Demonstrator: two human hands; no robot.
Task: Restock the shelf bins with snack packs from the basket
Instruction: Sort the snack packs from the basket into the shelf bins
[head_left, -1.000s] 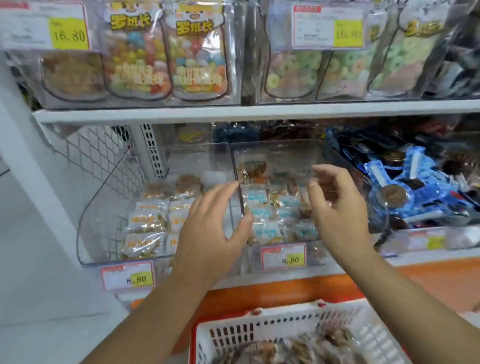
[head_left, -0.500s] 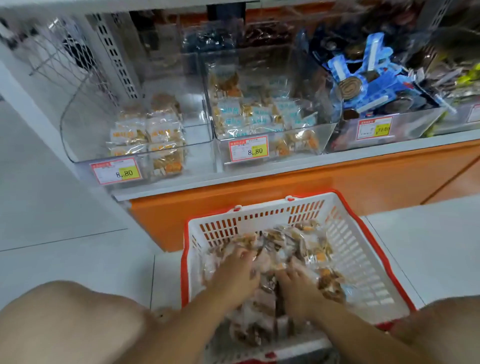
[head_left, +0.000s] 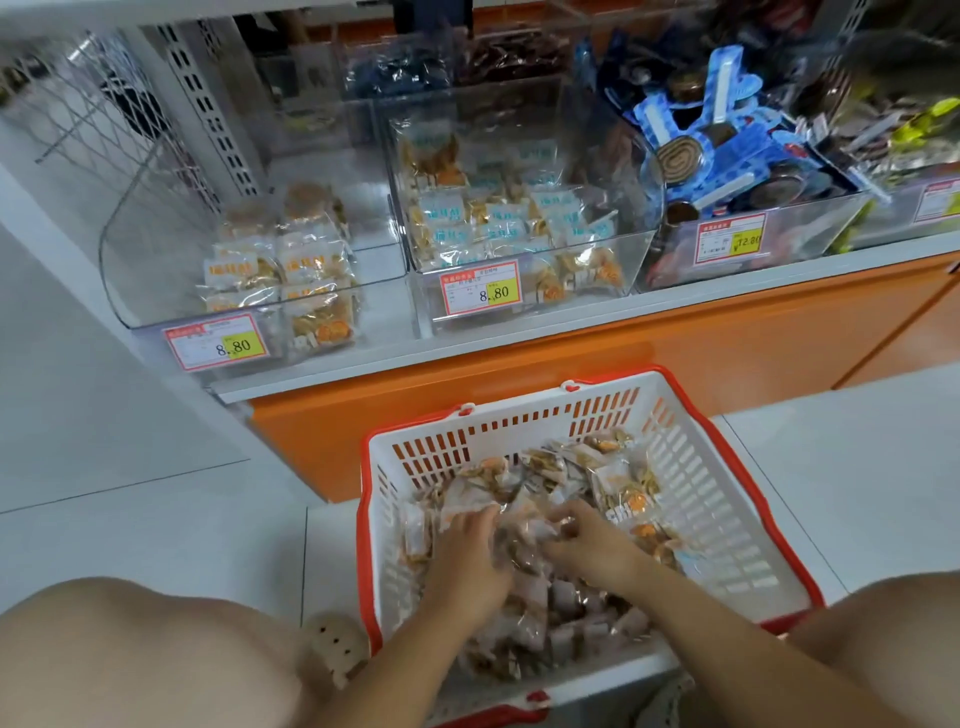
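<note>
We press our left hand and right hand, fingers curled into crinkly clear-wrapped snack packs mid-basket in the white red-rimmed plastic basket; grip unclear, packs directly beneath both.

White basket (red rim), orange-printed packs

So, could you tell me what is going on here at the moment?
A person is crouched at a white and red basket on the floor, below the shelf bins. Both the left hand and the right hand are down among the snack packs, gathering some. Whether either has a firm grip is hard to tell. The left bin holds few packs, and the middle bin looks fuller.
</note>
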